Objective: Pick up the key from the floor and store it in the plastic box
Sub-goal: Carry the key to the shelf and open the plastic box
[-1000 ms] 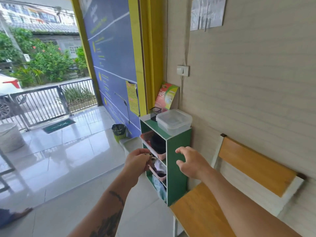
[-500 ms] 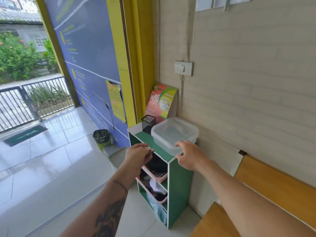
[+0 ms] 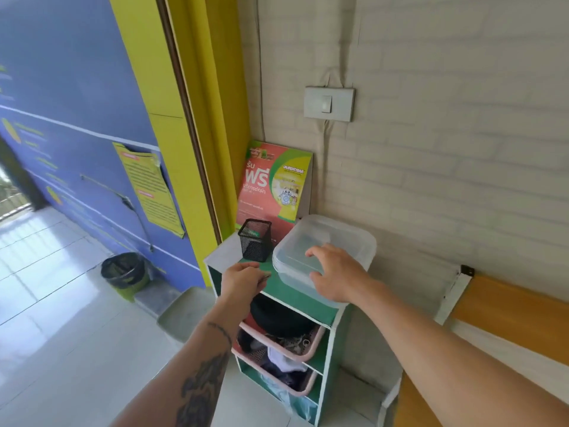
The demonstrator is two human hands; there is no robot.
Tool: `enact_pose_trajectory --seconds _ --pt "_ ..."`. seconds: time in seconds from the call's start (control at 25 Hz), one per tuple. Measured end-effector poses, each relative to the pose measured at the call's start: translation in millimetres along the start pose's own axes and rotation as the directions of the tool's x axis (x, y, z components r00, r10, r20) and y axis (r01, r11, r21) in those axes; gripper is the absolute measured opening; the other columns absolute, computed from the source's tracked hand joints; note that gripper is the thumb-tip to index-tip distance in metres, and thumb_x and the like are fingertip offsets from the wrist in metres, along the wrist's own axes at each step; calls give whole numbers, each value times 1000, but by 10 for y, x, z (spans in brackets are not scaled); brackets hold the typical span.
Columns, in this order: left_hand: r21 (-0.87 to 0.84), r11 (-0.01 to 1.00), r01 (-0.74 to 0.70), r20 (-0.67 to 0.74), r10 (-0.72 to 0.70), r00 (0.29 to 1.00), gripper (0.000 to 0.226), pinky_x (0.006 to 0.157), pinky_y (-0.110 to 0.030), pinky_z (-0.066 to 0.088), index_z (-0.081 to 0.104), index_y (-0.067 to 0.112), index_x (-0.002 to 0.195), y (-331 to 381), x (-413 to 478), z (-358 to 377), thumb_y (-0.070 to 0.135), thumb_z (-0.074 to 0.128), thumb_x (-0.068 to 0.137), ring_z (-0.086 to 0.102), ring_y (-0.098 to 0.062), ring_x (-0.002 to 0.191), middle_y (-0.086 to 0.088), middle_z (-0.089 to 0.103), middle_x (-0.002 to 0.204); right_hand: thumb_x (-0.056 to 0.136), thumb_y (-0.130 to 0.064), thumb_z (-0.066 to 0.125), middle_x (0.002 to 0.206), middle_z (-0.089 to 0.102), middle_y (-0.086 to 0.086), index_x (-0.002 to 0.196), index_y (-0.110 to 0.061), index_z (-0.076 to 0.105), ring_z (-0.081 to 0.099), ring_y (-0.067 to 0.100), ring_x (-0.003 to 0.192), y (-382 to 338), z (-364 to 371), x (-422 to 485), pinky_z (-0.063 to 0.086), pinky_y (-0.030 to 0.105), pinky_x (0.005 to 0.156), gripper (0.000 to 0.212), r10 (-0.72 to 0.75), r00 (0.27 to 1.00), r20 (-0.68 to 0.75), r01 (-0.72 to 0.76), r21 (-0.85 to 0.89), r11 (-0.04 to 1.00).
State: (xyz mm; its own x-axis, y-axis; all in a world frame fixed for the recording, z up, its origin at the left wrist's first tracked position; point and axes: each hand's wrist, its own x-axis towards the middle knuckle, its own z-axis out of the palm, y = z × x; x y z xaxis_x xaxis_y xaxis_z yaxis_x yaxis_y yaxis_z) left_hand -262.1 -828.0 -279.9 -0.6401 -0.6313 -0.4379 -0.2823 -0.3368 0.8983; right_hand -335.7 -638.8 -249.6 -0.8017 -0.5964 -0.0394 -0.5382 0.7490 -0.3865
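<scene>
We are standing at the green shelf unit [image 3: 278, 295] in the corner, and the step in hand, as we judge it, is getting the lid off the plastic box [image 3: 323, 260] so the key can go in. Our right hand [image 3: 337, 274] is lying spread over the near part of the lid, fingers apart, palm down and not yet gripping any edge. Our left hand [image 3: 243, 280] is hovering just beside the box over the shelf top, fingers pinched together on something thin and dark at the tips, which we are taking to be the key [image 3: 267, 276]; it is too small to be sure.

To do this well, we are thinking the right hand should slide to a corner or rim of the lid and peel upward there, since pressing on the middle will only seat it tighter. The box is sitting close to the front edge of the shelf top, so we should be holding it down or back toward the wall while lifting. The black mesh cup [image 3: 255, 239] is standing just beside the box, so the lid should be swinging away from it. The left hand should be keeping its pinch firm until the opening is clear.
</scene>
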Motion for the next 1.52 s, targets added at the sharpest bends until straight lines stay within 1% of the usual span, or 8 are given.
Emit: enact_pose_trajectory --seconds 0.12,0.36,0.48,0.72,0.84,0.96,1.28,1.52 --pt "100 995 -4 56 -2 998 28 81 -36 58 67 3 103 -16 446 -68 -8 55 81 68 -26 78 -17 68 86 97 -26 52 149 46 5 148 -20 43 42 28 136 -128 137 151 41 46 109 52 80 997 -10 -80 -28 996" --pt "339 931 -133 120 98 988 32 72 -39 62 69 8 108 -48 857 -29 -5 63 79 72 -26 81 -8 70 93 95 -34 55 147 43 4 148 -24 40 40 30 133 -313 293 320 38 50 108 57 171 985 0 -170 -131 977" --pt "471 857 -209 146 157 977 29 62 -30 55 73 19 104 -93 937 20 6 63 80 69 -22 79 -3 74 95 93 -39 56 145 43 3 148 -25 40 41 31 131 -335 355 388 38 51 107 59 187 982 8 -182 -188 965" --pt "533 825 -187 121 145 982 26 69 -27 52 69 14 106 -153 1089 141 5 63 83 61 -13 71 -6 71 100 92 -38 55 144 44 2 146 -27 42 41 30 129 -300 480 450 41 51 103 57 205 979 9 -198 -223 954" --pt "506 843 -183 140 129 982 37 82 -30 50 66 12 120 -208 1143 167 6 66 84 64 -23 97 -7 69 111 92 -38 55 141 45 1 144 -28 45 42 29 126 -290 489 472 42 50 100 54 207 978 -10 -204 -222 954" --pt "470 866 -169 160 105 982 43 84 -32 53 65 12 122 -220 1158 139 -3 61 82 64 -24 103 -5 67 112 91 -39 56 137 47 0 140 -29 47 44 28 124 -285 480 501 44 50 98 51 205 978 -25 -206 -226 952" --pt "413 871 -265 257 168 952 24 60 -26 48 71 18 103 -211 1145 90 8 55 88 64 -18 75 -2 70 96 92 -38 60 133 45 3 133 -26 49 43 29 123 -329 454 558 43 48 99 44 209 978 -24 -209 -225 952" --pt "286 952 -114 365 2 931 14 69 -33 58 70 9 98 -260 1163 144 9 60 89 63 -17 65 -6 68 74 91 -42 58 137 43 12 146 -23 29 46 37 120 -520 503 720 46 50 92 65 190 982 -3 -177 -374 911"
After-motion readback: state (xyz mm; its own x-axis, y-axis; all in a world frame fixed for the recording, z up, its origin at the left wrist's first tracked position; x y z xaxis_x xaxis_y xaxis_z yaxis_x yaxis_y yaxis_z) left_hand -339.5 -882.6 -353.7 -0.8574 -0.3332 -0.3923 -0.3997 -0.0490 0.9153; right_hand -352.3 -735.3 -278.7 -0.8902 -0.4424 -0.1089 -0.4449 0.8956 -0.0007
